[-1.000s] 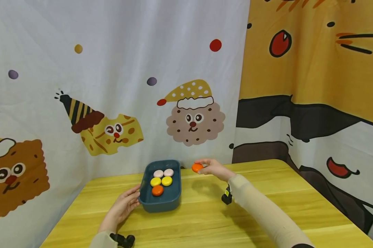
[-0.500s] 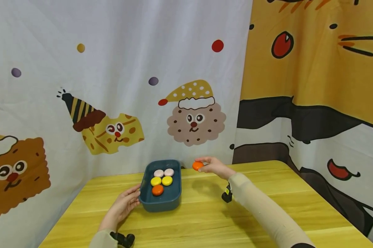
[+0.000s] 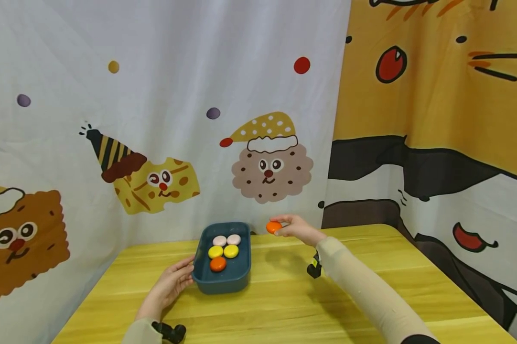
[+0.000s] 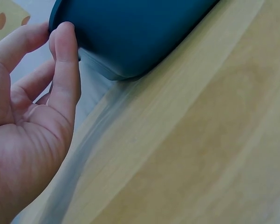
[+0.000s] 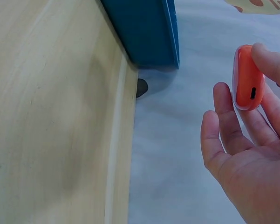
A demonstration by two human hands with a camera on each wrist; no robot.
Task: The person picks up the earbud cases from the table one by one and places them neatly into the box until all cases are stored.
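Observation:
My right hand point(image 3: 299, 230) pinches an orange puck-like disc point(image 3: 273, 227) between thumb and fingers, above the table and right of the blue bin. In the right wrist view the disc point(image 5: 249, 79) stands on edge, showing a pale back and a small dark slot in its side. My left hand point(image 3: 171, 284) touches the outside of the left wall of the bin point(image 3: 224, 286) with loosely bent fingers; none reach over its rim. Inside the bin lie two pale pink discs point(image 3: 233, 240), two yellow discs point(image 3: 216, 252) and one orange disc point(image 3: 218, 264).
The bin stands on a wood-grain table point(image 3: 293, 310) near its back edge. Behind hangs a white curtain point(image 3: 168, 95) with cartoon prints; a yellow and black printed curtain point(image 3: 379, 105) is at right. Each wrist wears a black device point(image 3: 314, 268).
My right hand has risen slightly with the orange disc in its fingers. The bin, its discs and my left hand stay in place.

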